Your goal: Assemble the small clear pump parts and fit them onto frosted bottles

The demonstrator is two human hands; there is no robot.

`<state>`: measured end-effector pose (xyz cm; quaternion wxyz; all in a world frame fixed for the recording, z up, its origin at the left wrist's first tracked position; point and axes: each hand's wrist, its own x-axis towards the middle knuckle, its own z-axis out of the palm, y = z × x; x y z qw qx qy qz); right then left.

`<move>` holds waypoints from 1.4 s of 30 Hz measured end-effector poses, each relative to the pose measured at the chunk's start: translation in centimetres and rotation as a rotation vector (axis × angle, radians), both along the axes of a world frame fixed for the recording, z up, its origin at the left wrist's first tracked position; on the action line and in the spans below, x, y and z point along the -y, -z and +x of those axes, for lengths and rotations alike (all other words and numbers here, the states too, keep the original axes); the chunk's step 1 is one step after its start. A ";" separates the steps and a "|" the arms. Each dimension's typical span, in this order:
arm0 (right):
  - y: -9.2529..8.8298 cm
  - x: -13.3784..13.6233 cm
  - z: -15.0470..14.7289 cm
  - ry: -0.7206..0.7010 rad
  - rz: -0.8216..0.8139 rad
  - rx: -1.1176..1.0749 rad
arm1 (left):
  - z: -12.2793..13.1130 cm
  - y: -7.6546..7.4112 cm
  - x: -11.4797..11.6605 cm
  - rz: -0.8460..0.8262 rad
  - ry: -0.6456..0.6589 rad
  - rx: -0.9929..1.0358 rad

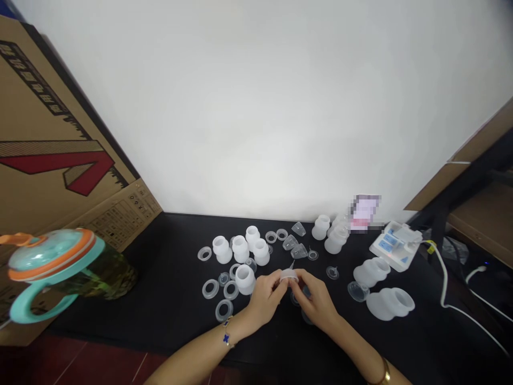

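My left hand [264, 298] and my right hand [315, 300] meet near the table's front, fingers closed on a whitish ring cap [288, 274] between them. A thin pointed tip [292, 264] sticks up from the cap. Just left of my left hand stands a small white bottle [244, 279], with more white bottles [240, 249] behind it. Loose translucent rings [224, 309] lie to the left. Beyond my fingers are clear cups [298, 251] and a disc with a pointed nozzle [312, 255]. Parts under my right hand are mostly hidden.
At left stand a big jug [108, 270] with a teal handle and a cardboard box [60, 133]. White bottles [390, 303] lie tipped at right, near a power strip [396, 246] and its white cable [444, 278]. A white wall [256, 107] rises behind the black table [168, 278].
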<state>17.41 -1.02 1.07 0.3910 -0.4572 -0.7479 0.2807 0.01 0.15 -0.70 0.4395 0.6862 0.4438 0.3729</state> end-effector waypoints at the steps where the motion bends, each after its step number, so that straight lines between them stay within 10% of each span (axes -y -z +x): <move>1: 0.1 0.0 0.0 -0.005 -0.006 -0.010 | 0.0 0.0 0.0 -0.001 -0.001 0.003; 42: -0.4 -0.3 0.3 -0.085 -0.126 -0.229 | 0.0 -0.3 0.0 0.015 0.034 0.045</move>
